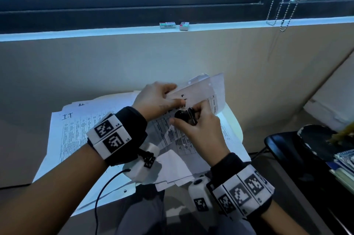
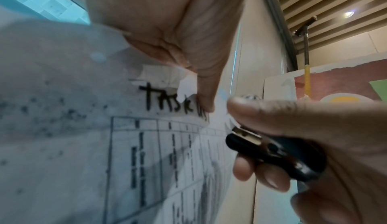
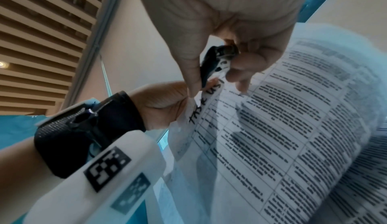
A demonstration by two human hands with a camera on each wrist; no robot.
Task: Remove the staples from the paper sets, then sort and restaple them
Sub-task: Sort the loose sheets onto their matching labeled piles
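Note:
I hold a stapled paper set [image 1: 201, 93] up off the table, a printed table with "TASK" handwritten at its corner [image 2: 165, 101]. My left hand [image 1: 159, 99] pinches that top corner between thumb and fingers [image 2: 205, 105]. My right hand [image 1: 197, 123] grips a small black staple remover [image 1: 186, 117] [image 2: 272, 153] [image 3: 213, 65], its metal tip at the pinched corner. The staple itself is hidden by the fingers. More printed sheets [image 1: 80, 129] lie flat on the white table [image 1: 235, 125] beneath.
Two small staple boxes [image 1: 167, 24] [image 1: 184, 25] sit on the window ledge ahead. A black chair [image 1: 298, 150] with stacked items stands at the right. Blind cords [image 1: 283, 5] hang at the upper right. A black cable [image 1: 107, 187] trails from my left wrist.

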